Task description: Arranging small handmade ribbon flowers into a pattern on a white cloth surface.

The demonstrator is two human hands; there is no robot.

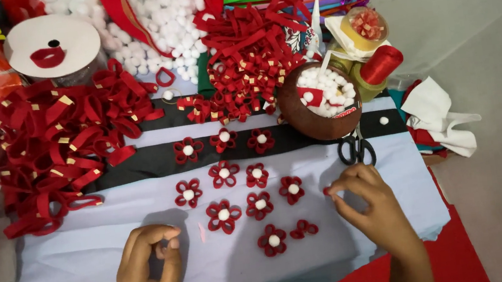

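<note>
I see the right hand [368, 200] pinching something small between thumb and fingertips, fingers together; it's too tiny to tell what, maybe a white pompom. It sits over the pale blue cloth [76, 268], just right of the unfinished red flower [304, 229], which has no white centre. Beside that lies a finished red flower [273, 240] with a white pompom in the middle. The left hand [149, 269] rests on the cloth lower left, fingers curled in toward the thumb, holding nothing I can make out.

More finished flowers [236, 177] lie in loose rows above, some on a black stripe of cloth. Black scissors [356, 148] lie just above the right hand, touching a brown bowl [309, 122] filled with white pompoms. A big heap of red ribbon loops [57, 150] sits left, a second pile [248, 59] at top centre. Loose white pompoms [149, 20] are spread behind. A red thread spool [381, 63] stands right of the bowl.
</note>
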